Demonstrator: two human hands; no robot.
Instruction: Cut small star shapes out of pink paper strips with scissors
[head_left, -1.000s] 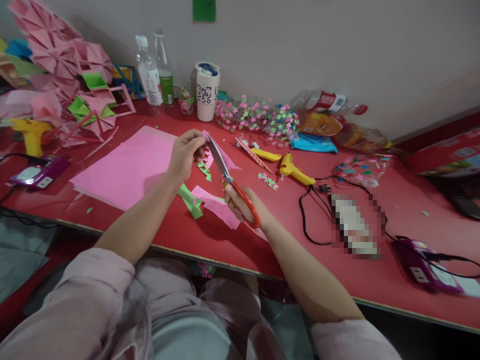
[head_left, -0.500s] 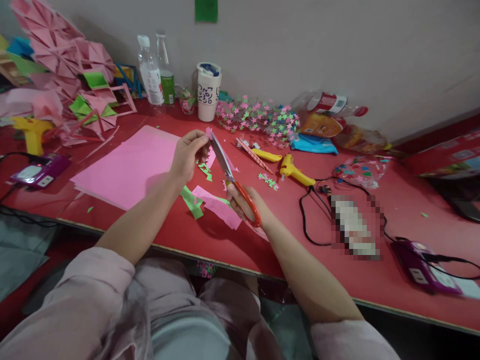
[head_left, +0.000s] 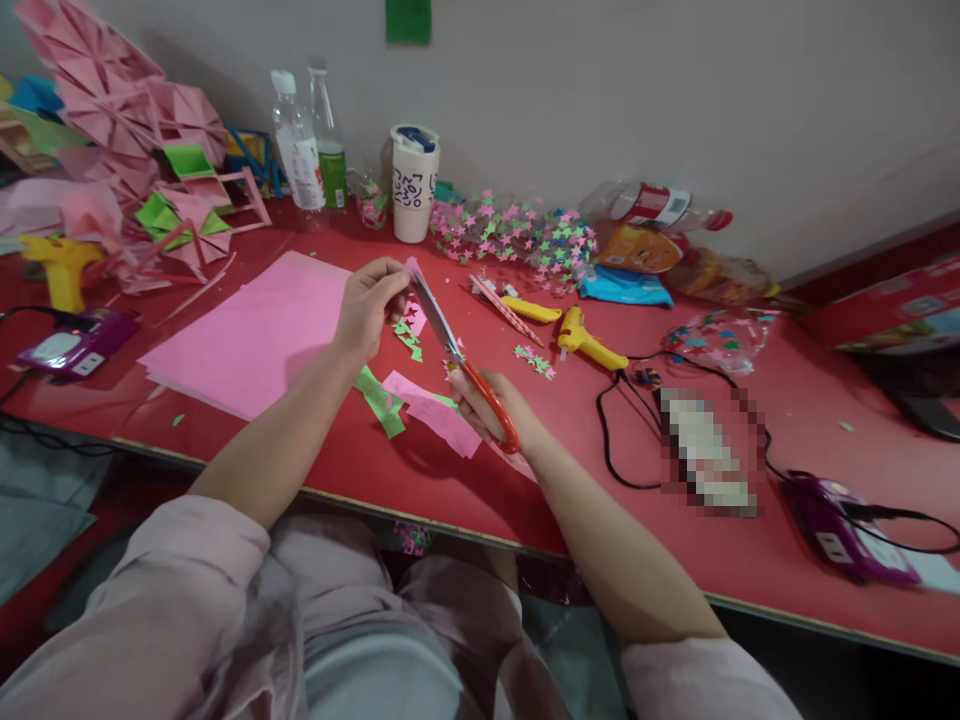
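Note:
My right hand (head_left: 491, 405) is closed round the handles of orange-red scissors (head_left: 495, 408), whose long blades point up and left. A small pink paper piece (head_left: 411, 266) shows at the fingertips of my left hand (head_left: 375, 300), which pinches it beside the blade tips. The blades look nearly closed. Below the hands lie a green paper scrap (head_left: 386, 408) and a pink paper strip (head_left: 439, 420). Large pink sheets (head_left: 247, 325) are stacked left of my left hand.
Bottles (head_left: 300, 150), a white tumbler (head_left: 412, 190) and a container covered in paper stars (head_left: 517, 235) line the wall. Right of my hands are a yellow glue gun (head_left: 589, 342), a yellow cutter (head_left: 532, 309) and black cables. Pink folded paper (head_left: 105, 100) is piled at the left.
The scissor blades have closed further, and a pink paper part seen beside them before no longer shows there. Both hands stay nearly in place; the view has shifted slightly.

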